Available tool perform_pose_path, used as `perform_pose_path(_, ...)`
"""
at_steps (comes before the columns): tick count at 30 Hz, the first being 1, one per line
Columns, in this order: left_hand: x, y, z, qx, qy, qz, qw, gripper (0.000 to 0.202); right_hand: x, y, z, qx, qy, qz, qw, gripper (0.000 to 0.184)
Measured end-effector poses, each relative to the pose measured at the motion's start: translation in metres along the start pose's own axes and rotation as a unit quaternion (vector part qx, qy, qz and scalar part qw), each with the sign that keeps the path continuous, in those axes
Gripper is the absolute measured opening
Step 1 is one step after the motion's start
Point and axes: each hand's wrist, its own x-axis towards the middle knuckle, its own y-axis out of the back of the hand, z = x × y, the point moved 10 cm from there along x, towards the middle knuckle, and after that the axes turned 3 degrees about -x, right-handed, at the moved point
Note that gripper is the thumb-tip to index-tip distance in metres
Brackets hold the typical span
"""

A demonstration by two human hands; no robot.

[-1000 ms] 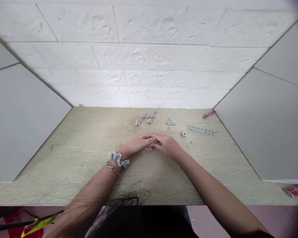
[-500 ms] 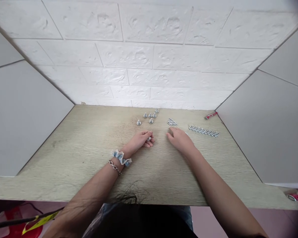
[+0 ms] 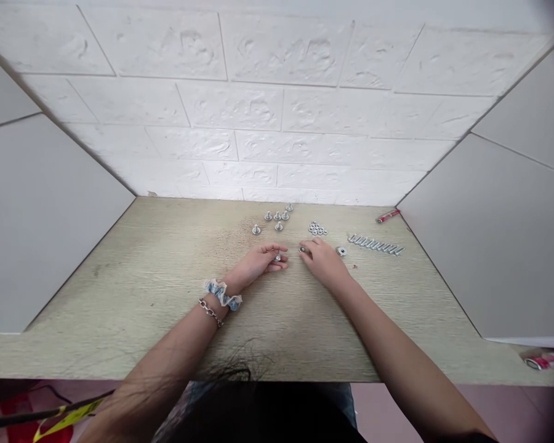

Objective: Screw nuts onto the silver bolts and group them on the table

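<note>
My left hand (image 3: 258, 263) is closed in a pinch on a small silver bolt (image 3: 277, 258), mostly covered by the fingers. A scrunchie and a chain bracelet circle that wrist. Just to the right, my right hand (image 3: 322, 261) grips a small metal nut (image 3: 301, 249) between thumb and forefinger. Behind it lies a cluster of nuts (image 3: 317, 229). Washers (image 3: 341, 251) rest beside the right hand's outer edge. Farther right, several loose bolts (image 3: 376, 245) lie in a slanting row. Behind the left hand, several bolts with washers (image 3: 277, 216) stand upright on their heads.
The pale wooden tabletop (image 3: 166, 277) meets a white brick-patterned wall (image 3: 258, 111). Grey panels (image 3: 60, 221) close off both sides. A red cylinder (image 3: 388, 216) lies at the back right, and another red cylinder (image 3: 547, 359) is at the right front edge.
My right hand has drawn back from the nut cluster towards my left hand, now with a nut in its fingertips. The washers beside it have come into view. My left hand stays nearly still.
</note>
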Motion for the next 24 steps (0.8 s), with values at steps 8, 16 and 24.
perform_pose_path(8, -0.003, -0.001, 0.007, -0.01, -0.025, -0.018, 0.999, 0.019, 0.002, -0.001, -0.009, 0.036, 0.052, -0.022, 0.998, 0.018)
perform_pose_path(16, -0.001, -0.003, 0.004, 0.101, -0.027, -0.015, 0.994, 0.023, 0.003, 0.006, -0.008, 0.092, 0.045, -0.006, 0.995, 0.011)
perform_pose_path(24, 0.002, -0.009, 0.006, 0.1, -0.06, -0.039, 0.992, 0.023, 0.001, 0.011, -0.015, 0.168, 0.052, 0.029, 0.984, 0.019)
